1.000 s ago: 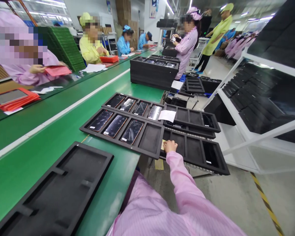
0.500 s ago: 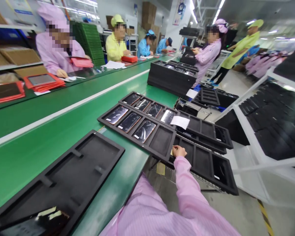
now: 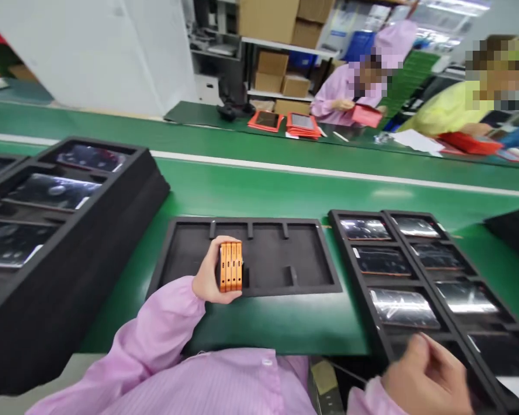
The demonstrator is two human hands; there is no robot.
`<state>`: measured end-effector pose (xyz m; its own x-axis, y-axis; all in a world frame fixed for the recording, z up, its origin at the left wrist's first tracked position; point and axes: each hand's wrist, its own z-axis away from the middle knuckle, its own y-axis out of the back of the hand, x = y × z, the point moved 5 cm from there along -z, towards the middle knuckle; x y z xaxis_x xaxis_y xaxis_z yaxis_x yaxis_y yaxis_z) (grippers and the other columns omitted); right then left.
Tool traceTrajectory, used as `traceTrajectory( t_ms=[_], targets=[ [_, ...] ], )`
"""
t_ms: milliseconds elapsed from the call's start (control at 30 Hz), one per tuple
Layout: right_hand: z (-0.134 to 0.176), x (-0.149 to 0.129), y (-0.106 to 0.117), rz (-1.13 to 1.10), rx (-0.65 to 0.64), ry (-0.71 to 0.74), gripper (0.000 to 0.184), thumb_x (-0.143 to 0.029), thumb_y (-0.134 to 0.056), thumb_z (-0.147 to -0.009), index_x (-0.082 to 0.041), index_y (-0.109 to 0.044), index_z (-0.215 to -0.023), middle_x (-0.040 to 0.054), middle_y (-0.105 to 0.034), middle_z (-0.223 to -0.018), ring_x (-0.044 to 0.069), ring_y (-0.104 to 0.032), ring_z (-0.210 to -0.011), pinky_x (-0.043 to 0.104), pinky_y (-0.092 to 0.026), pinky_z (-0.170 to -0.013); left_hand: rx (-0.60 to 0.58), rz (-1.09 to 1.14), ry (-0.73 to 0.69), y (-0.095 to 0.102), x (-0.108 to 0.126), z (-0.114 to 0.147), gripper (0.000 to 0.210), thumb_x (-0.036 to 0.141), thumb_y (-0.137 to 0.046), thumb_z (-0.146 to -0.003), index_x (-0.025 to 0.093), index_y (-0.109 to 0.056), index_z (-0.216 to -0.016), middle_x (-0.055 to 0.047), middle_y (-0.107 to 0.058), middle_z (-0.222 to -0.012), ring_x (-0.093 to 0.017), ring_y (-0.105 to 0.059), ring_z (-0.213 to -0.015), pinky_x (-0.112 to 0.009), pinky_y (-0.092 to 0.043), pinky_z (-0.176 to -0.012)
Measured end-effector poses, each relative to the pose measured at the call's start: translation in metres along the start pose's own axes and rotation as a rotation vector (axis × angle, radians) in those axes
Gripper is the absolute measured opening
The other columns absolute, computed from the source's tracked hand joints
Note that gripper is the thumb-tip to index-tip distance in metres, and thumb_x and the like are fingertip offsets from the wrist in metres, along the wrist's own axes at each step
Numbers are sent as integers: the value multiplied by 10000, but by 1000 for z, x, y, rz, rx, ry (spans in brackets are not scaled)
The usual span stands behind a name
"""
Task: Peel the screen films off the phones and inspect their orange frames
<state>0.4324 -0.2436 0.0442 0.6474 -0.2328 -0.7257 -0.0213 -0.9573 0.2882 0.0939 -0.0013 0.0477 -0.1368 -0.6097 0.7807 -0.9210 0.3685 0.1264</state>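
Note:
Several smartphones (image 3: 231,266) with orange edges stand side by side, gripped as one stack by my left hand (image 3: 207,279). They are above the front edge of a black foam tray (image 3: 268,253) lying in front of me on the green bench. At the lower right, my right hand (image 3: 428,374) is slightly blurred, its fingers curled together. Whatever may be between them is hidden. It hovers over the near slots of another black tray (image 3: 358,276), which holds dark-screened smartphones (image 3: 402,308) in its slots.
A tall stack of black trays (image 3: 125,230) with smartphones on top stands at left. Alongside the right tray lies another filled tray (image 3: 454,271). Across the white-lined green bench (image 3: 285,190), a person in pink (image 3: 343,92) holds a red item, with a person in yellow (image 3: 450,109) beside them.
My view has swung left, from the right-hand trays to the tray in front of me. My left hand with its stack of smartphones has come into view.

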Motion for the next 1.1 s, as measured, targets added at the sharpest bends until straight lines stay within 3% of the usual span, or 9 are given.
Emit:
traceTrajectory(
  t_ms=[67, 100, 167, 267, 367, 667, 1100],
  targets=[
    [12, -57, -40, -244, -140, 171, 95, -258, -711, -836, -164, -695, -838, 59, -609, -820, 187, -587, -755, 343, -457, -695, 3, 47, -1, 0, 2, 3, 837, 471, -792, -577, 222, -416, -1282, -122, -494, -1160, -311, -564, -1065, -484, -492, -928],
    [20, -84, -59, -338, -280, 252, 34, -196, -709, -831, -174, -687, -816, 47, -612, -812, 167, -587, -744, 322, -458, -680, 0, 65, -12, 0, 3, 4, 846, 467, -800, -568, 223, -420, -1283, -120, -486, -1160, -310, -561, -1061, -488, -487, -933],
    [39, -131, -90, -466, -595, 364, 91, -112, -679, -840, -198, -689, -864, 46, -621, -879, 156, -601, -785, 301, -470, -667, -14, 83, -46, -1, 5, 5, 855, 454, -812, -554, 223, -429, -1283, -116, -482, -1159, -300, -553, -1050, -482, -484, -931],
    [61, -185, -111, -575, -918, 504, 156, -80, -642, -860, -218, -682, -921, 55, -618, -948, 165, -607, -847, 316, -511, -688, -14, 87, -97, -1, 8, 3, 867, 454, -818, -540, 219, -439, -1283, -109, -497, -1147, -280, -546, -1028, -451, -486, -905],
    [73, -220, -118, -595, -1065, 628, 139, -85, -620, -878, -207, -677, -916, 53, -626, -970, 164, -594, -876, 332, -518, -730, 8, 91, -112, 0, 9, 1, 881, 469, -819, -535, 209, -438, -1287, -107, -506, -1141, -264, -547, -1002, -427, -486, -873],
    [81, -256, -129, -506, -1182, 762, 123, -60, -598, -895, -160, -650, -945, 62, -613, -976, 169, -543, -916, 359, -457, -802, 7, 71, -141, 2, 8, 2, 899, 469, -804, -531, 188, -432, -1301, -117, -526, -1133, -281, -552, -1011, -453, -495, -869],
    [84, -266, -118, -322, -1025, 750, 129, -104, -638, -867, -225, -676, -845, 9, -643, -839, 174, -558, -811, 488, -373, -928, -8, 33, -151, 3, 6, 1, 986, 463, -828, -461, 199, -423, -1320, -117, -542, -1117, -277, -551, -966, -442, -504, -829]
  ],
)
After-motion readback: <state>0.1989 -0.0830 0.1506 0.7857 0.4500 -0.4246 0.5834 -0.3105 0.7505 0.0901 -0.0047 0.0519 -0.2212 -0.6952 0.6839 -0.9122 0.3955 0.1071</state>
